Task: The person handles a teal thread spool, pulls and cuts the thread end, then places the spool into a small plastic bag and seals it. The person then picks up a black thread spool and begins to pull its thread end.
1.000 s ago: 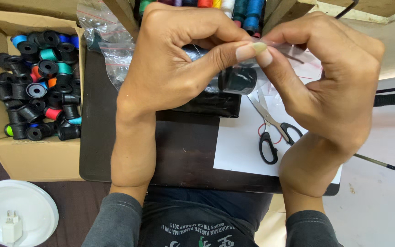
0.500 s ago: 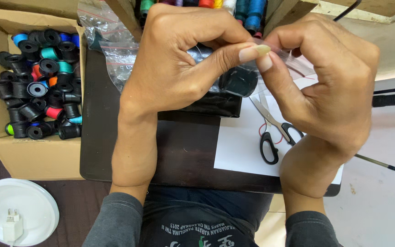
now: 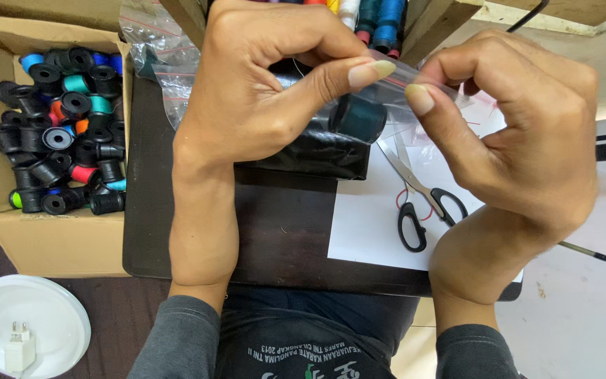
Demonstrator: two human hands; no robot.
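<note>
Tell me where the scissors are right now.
In the head view, the black-handled scissors lie on the white sheet of paper on the dark tray, right of centre, just below the small clear bag held by both hands.

Scissors [image 3: 422,203] lying on a paper sheet [image 3: 373,224] on the worktop [image 3: 275,231]. Left of the sheet, an open box [image 3: 50,238] holding spools [image 3: 61,133]. Nearer than the box, a round lid [image 3: 29,330] carrying a plug adapter [image 3: 19,347]. Behind the sheet, upright thread cones [image 3: 376,17].
</note>
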